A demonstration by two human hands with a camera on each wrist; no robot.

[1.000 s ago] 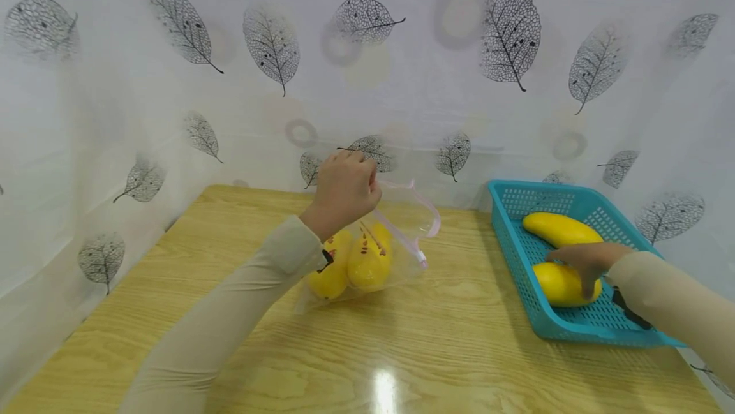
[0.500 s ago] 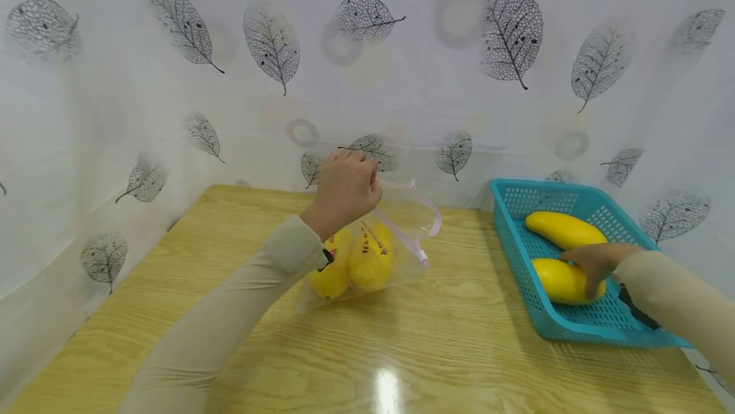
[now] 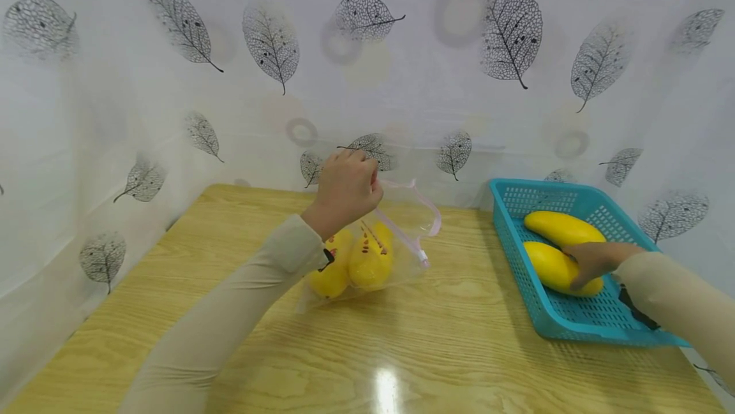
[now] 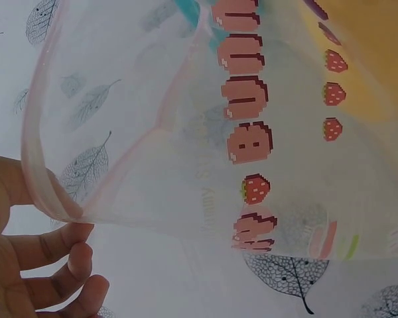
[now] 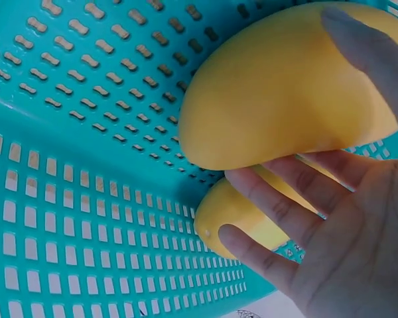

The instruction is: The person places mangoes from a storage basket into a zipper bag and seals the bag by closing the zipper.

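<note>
In the head view my left hand (image 3: 347,191) holds up the rim of a clear zip bag (image 3: 404,242) with a pink seal and slider. The left wrist view shows thumb and index finger pinching that pink edge, with the bag's mouth gaping. Yellow mangoes (image 3: 370,264) lie inside the bag, partly behind my wrist. At the right, my right hand (image 3: 600,258) grips the nearer mango (image 3: 545,264) in a blue basket (image 3: 525,286). In the right wrist view the thumb lies over this mango (image 5: 272,93) and the fingers are beneath it. A second mango (image 3: 563,228) rests behind it.
The basket's perforated walls surround both loose mangoes. Bag and basket stand apart on a wood-grain table (image 3: 459,350). A whitish curtain (image 3: 402,95) with leaf prints hangs along the back and sides.
The nearer mango has turned in the basket, its left end shifting up and left toward the other mango. My right hand has moved slightly with it; the left hand and bag stay put.
</note>
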